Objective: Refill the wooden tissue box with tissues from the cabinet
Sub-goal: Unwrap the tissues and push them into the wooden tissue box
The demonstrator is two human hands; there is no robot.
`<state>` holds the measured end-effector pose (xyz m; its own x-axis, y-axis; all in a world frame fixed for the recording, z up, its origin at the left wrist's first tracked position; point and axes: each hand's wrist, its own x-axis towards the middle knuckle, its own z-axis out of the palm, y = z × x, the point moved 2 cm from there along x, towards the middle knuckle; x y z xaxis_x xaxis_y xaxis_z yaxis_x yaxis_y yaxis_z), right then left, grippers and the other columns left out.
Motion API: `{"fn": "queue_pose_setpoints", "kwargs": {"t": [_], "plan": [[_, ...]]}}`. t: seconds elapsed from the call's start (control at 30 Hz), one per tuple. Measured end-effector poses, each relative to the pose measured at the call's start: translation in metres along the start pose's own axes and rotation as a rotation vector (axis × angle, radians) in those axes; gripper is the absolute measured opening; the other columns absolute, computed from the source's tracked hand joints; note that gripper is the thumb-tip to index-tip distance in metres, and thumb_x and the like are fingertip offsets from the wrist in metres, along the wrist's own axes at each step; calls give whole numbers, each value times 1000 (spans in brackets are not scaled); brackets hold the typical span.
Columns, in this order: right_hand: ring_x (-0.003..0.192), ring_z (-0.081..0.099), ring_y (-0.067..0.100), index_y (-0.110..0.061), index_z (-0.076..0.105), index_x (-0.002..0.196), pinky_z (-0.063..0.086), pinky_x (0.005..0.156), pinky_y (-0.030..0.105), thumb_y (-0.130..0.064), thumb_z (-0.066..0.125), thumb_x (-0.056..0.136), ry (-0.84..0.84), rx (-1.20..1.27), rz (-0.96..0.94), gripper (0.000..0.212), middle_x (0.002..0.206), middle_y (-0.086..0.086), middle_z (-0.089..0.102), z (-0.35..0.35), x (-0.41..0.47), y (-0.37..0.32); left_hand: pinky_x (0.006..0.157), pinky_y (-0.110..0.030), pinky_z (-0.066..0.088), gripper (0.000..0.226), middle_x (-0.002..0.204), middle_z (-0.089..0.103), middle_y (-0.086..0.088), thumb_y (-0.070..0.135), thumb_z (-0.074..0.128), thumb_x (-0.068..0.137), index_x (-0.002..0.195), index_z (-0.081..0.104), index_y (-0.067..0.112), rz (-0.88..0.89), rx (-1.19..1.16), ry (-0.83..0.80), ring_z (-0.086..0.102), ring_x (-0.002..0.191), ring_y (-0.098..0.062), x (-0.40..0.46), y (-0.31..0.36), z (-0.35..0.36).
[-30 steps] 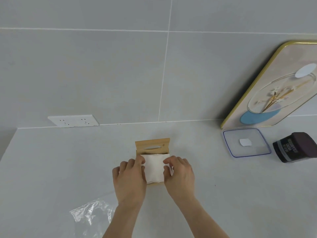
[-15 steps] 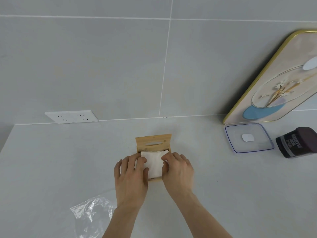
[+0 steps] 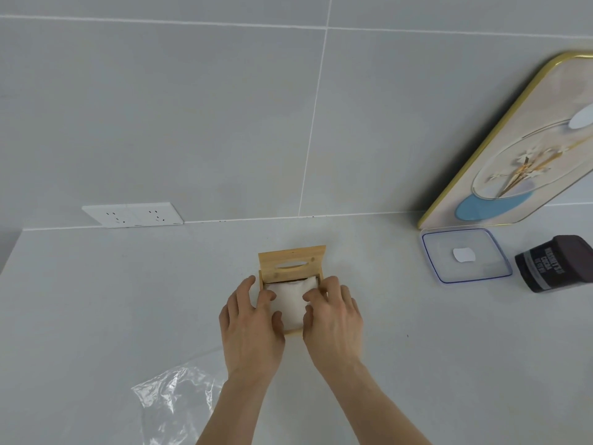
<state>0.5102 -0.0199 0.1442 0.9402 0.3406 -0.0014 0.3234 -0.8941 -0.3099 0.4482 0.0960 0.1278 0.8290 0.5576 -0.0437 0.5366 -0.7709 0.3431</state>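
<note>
Wooden tissue box (image 3: 290, 268) sits mid-counter (image 3: 96, 300), a little in front of the wall (image 3: 192, 107), lid (image 3: 292, 262) swung up at the far side with its oval slot facing the camera. White tissue stack (image 3: 290, 300) lies inside the open box, top surface visible between the two hands, slightly rumpled at the far edge. Left hand (image 3: 252, 326) is on the left side of the box: fingers spread and flat, fingertips on the tissue's left edge, outer fingers over the box's left wall, not curled around anything. Right hand (image 3: 332, 319) mirrors it on the right: fingers loosely bent, tips pressing on the tissue's right edge and the box rim, no closed grip either (both look like pressing down, not pinching). Both forearms come in from the bottom edge. Crumpled clear plastic wrapper (image 3: 175, 399) lies on the counter near-left of the left forearm, apart from the box. White double socket plate (image 3: 133, 214) is on the wall at the counter line, far left. Right side: gold-rimmed decorative tray (image 3: 513, 149) leans against the wall, a clear square container lid (image 3: 465, 255) lies flat just in front of it, dark cocoa tub (image 3: 555, 263) on its side just beside that, well apart from the box.
</note>
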Motion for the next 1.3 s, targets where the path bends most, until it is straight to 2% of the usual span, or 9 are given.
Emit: {"fn": "queue_pose_setpoints", "kwargs": {"t": [0.2, 0.27, 0.33, 0.47, 0.6, 0.7, 0.9, 1.03, 1.3], "plan": [[82, 64, 30, -22, 81, 92, 54, 60, 37, -4, 87, 55, -32, -154, 12, 42, 104, 9, 63, -10, 10, 13, 109, -41, 37, 40, 151, 46, -1, 32, 61, 91, 131, 60, 33, -24, 34, -92, 49, 134, -24, 7, 0, -2], [87, 62, 30, -23, 79, 99, 51, 64, 37, -7, 82, 61, -96, -232, -12, 41, 109, 8, 62, -11, 18, 11, 107, -36, 37, 43, 149, 46, 3, 34, 54, 94, 137, 53, 37, -41, 65, -148, 49, 133, -20, 9, 1, -3], [92, 59, 30, -20, 74, 105, 43, 69, 35, -6, 72, 72, -168, -295, -57, 36, 113, 7, 59, -12, 23, 7, 99, -34, 39, 44, 139, 52, 6, 34, 52, 95, 139, 49, 37, -42, 104, -188, 55, 123, -19, 12, 3, -5], [87, 50, 25, -15, 66, 104, 35, 73, 34, -1, 65, 80, -326, -418, -68, 28, 110, 5, 56, -12, 29, 1, 83, -32, 41, 45, 124, 60, 6, 29, 54, 93, 138, 49, 35, -47, 127, -207, 63, 105, -20, 17, 6, -8], [96, 64, 24, -18, 67, 109, 38, 70, 32, -3, 67, 83, -402, -441, -31, 30, 111, 3, 61, -5, 36, 1, 76, -31, 41, 45, 119, 63, 8, 27, 56, 92, 136, 50, 35, -55, 152, -212, 64, 100, -20, 20, 7, -9], [103, 67, 24, -19, 65, 116, 39, 70, 32, -4, 64, 86, -444, -434, -16, 33, 115, 3, 63, 0, 39, 5, 72, -31, 38, 44, 113, 65, 8, 25, 57, 90, 132, 53, 34, -58, 185, -230, 64, 96, -20, 22, 8, -10], [101, 67, 23, -21, 65, 115, 39, 69, 31, -5, 64, 86, -425, -409, -21, 33, 113, 2, 64, -3, 39, 5, 74, -31, 39, 42, 112, 66, 5, 26, 58, 90, 131, 55, 33, -44, 210, -280, 64, 102, -22, 28, 9, -10], [94, 66, 24, -21, 69, 109, 39, 66, 32, -1, 62, 85, -383, -385, -30, 32, 107, 2, 64, -4, 36, 9, 68, -32, 39, 39, 108, 65, 4, 23, 57, 91, 129, 54, 31, -27, 233, -238, 65, 96, -22, 24, 9, -13], [96, 69, 23, -20, 67, 107, 41, 67, 30, -2, 61, 86, -424, -364, 12, 29, 105, 1, 69, -3, 35, 10, 67, -31, 38, 38, 107, 70, 3, 14, 57, 88, 122, 60, 29, -60, 289, -315, 67, 95, -24, 25, 12, -10]]}}
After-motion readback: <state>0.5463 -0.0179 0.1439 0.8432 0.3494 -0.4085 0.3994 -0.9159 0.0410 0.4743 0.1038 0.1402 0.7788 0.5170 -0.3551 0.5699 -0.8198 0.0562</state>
